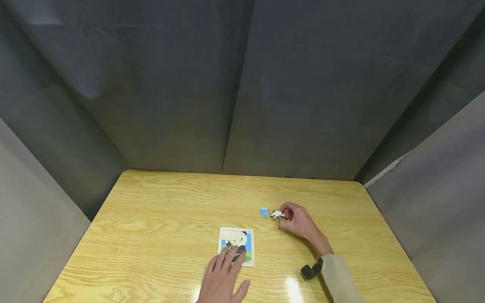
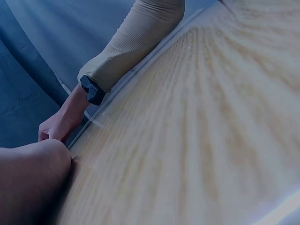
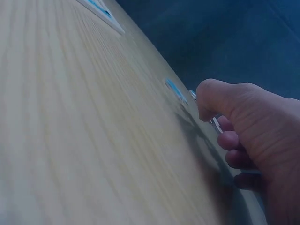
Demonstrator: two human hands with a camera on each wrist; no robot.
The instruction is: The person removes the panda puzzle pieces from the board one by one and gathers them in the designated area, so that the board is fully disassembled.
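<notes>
A panda jigsaw puzzle in a pale square frame lies on the table, partly filled with pieces. My left hand rests on its lower part with fingers spread and fairly straight, hiding some of the picture. To the upper right, my right hand pinches a white-and-black puzzle piece between thumb and fingers. Just left of it lies a blue puzzle piece on the wood. In the right wrist view the thumb and curled fingers of the right hand cover most of the held piece.
The wooden table has rounded far corners. Dark grey curtains stand behind it, with lighter panels at both sides. A black device is strapped to the right wrist, below a beige sleeve.
</notes>
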